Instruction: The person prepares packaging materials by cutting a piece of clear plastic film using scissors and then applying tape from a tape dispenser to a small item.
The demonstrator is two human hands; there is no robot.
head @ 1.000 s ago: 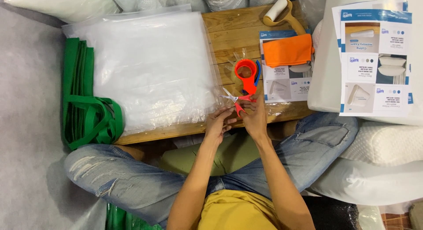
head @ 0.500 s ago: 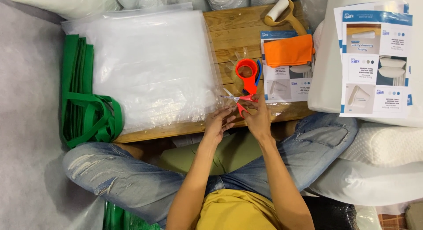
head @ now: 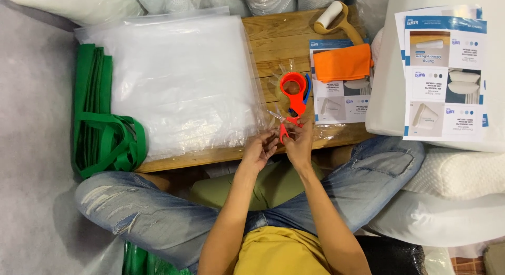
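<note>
While red-handled scissors (head: 284, 123) are gripped by the right hand (head: 300, 143), clear tape is pinched by the left hand's (head: 259, 150) closed fingers (head: 271, 142). An orange tape dispenser (head: 294, 91) is seen at 12 o'clock on the desk (head: 273, 38).

Surface and material survey: plastics, wood, cloth, paper.

Worktop (head: 273, 35): bare wooden planks, matt, grain visible. Plastic bag stack (head: 168, 80): clear film, glossy, faintly wrinkled. Tape dispenser (head: 293, 92): smooth orange plastic, glossy, with clear shiny tape. Scissors (head: 283, 123): bright metal blades, red plastic handles. Folded cloth (head: 342, 63): orange, matt weave. Printed cards (head: 444, 70): smooth paper. Green bags (head: 100, 117): matt fabric. Jeans (head: 137, 212): rough faded denim, frayed.
</note>
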